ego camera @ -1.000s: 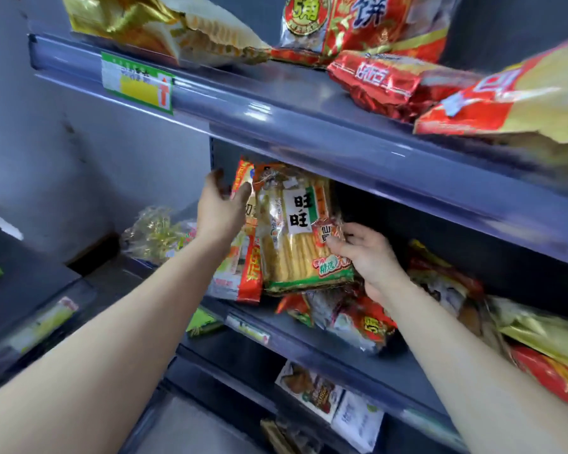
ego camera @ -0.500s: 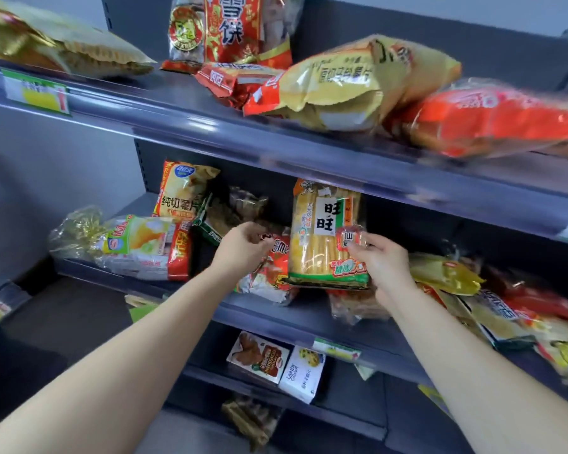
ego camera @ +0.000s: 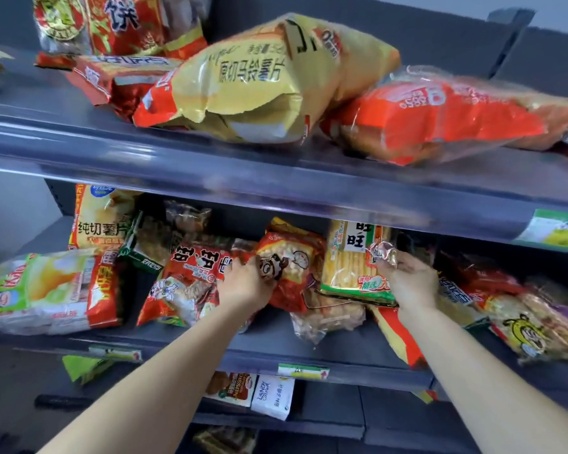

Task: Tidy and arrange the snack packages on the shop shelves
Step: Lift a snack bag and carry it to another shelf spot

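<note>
Shelves first: we're facing the upper shelf (ego camera: 276, 178), its front rail running right across the view, with the middle shelf (ego camera: 309, 352) below it at 6 o'clock. Up top at 12 o'clock a big yellow chip bag (ego camera: 269, 80) lies on its side, and an orange bag (ego camera: 440, 116) is pushed right up against it at 2 o'clock. Down on the middle shelf at 9 o'clock a pale bag (ego camera: 50, 290) with a red end lies flat. Near the centre a red cartoon bag (ego camera: 292, 267) is propped up at a tilt. Touching its 3 o'clock side is the rice cracker pack (ego camera: 351, 263), standing upright with its bottom edge sitting on a clear packet (ego camera: 328, 316). Our left hand (ego camera: 246, 283) has its fingers curled round the lower left edge of the red cartoon bag, a proper hold. Our right hand (ego camera: 410, 280) pinches the crinkled right edge of the rice cracker pack between thumb and fingers. Smallest bit: a green and yellow price tag (ego camera: 304, 370) on the middle shelf's rail at 6 o'clock
</note>
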Demonstrator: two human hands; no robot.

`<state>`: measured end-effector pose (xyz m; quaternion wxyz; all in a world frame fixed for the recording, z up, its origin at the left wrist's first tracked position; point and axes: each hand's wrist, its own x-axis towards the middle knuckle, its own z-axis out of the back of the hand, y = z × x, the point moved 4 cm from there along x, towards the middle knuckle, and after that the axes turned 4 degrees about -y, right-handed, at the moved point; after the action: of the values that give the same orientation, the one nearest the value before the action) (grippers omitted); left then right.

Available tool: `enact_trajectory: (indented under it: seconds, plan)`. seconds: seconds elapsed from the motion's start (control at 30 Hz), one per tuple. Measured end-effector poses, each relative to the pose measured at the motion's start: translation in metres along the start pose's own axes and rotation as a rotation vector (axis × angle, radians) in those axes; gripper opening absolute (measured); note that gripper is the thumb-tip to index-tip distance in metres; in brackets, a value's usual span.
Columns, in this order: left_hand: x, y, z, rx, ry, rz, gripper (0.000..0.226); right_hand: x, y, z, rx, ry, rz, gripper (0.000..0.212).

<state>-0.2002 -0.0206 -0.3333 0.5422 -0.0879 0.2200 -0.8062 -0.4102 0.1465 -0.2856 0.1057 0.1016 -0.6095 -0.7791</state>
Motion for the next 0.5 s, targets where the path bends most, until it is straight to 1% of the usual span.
enact_trajectory:
  seconds: [0.07, 0.13, 0.17, 0.27, 0.33, 0.4, 0.5]
  plan:
    - [0.01, 0.0, -0.006, 0.013, 0.02, 0.06, 0.071, 0.006, -0.01, -0.002, -0.048, 0.007, -0.008, 0.039]
    - [0.02, 0.001, -0.011, 0.013, 0.035, 0.111, 0.072, 0.007, -0.018, -0.003, -0.08, 0.031, -0.021, 0.036]
    - [0.024, 0.001, -0.011, 0.02, 0.037, 0.134, 0.068, 0.008, -0.022, -0.003, -0.073, 0.041, -0.033, 0.035]
    - [0.032, 0.005, -0.011, -0.017, 0.039, 0.197, 0.046, 0.009, -0.031, -0.001, -0.033, 0.053, -0.084, 0.036]
    - [0.032, 0.004, -0.012, -0.129, 0.024, 0.225, 0.039, 0.01, -0.037, -0.002, -0.011, 0.067, -0.107, 0.04]
    - [0.029, 0.002, -0.014, -0.289, -0.01, 0.251, 0.037, 0.011, -0.041, -0.003, -0.007, 0.083, -0.118, 0.043]
    - [0.026, 0.002, -0.01, -0.521, -0.125, 0.258, 0.031, 0.014, -0.044, -0.004, -0.009, 0.112, -0.123, 0.045]
